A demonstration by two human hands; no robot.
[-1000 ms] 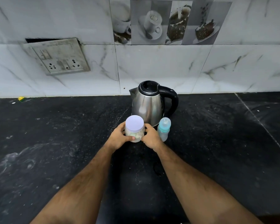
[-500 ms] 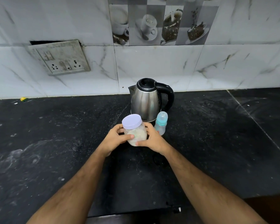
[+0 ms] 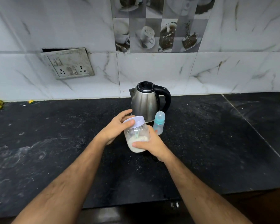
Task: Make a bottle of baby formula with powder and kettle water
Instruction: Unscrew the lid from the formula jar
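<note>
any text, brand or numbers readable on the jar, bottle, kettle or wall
No text can be read.
Jar: no label visible.
Bottle: small red mark, too blurred to read.
Kettle: no brand visible.
Socket plate: no legible markings.
Picture tiles: cups and cake, no words.

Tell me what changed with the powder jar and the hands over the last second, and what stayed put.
The powder jar was lifted off the counter, drawn toward the person and tilted. The left hand shifted from the jar's side up to the white lid, fingers curled round its rim; the right hand kept holding the body, now lower. The kettle and baby bottle stayed put, lid still on.
</note>
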